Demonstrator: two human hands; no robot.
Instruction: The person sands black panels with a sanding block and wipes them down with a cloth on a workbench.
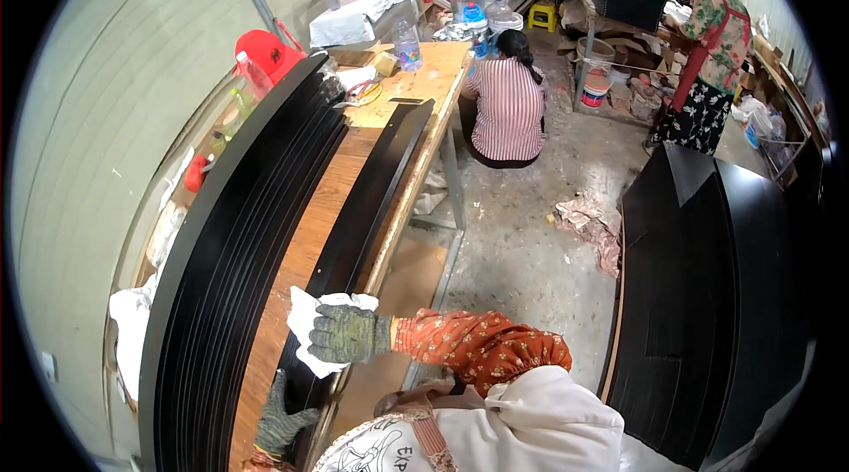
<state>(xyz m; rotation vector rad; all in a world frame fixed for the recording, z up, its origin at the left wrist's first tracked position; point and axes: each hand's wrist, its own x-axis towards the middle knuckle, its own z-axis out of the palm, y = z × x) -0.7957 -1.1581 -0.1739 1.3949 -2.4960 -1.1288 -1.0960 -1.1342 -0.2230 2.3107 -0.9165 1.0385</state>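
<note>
Fingers on crumpled white cloth, long black strip.

Your gloves were speckled grey-green, your sleeve orange with a floral print, your cloth white. The strips were black, the bench brown wood, the cap red.

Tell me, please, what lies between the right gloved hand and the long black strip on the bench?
A white cloth lies under the right hand, pressed onto the black strip, in the head view.
</note>
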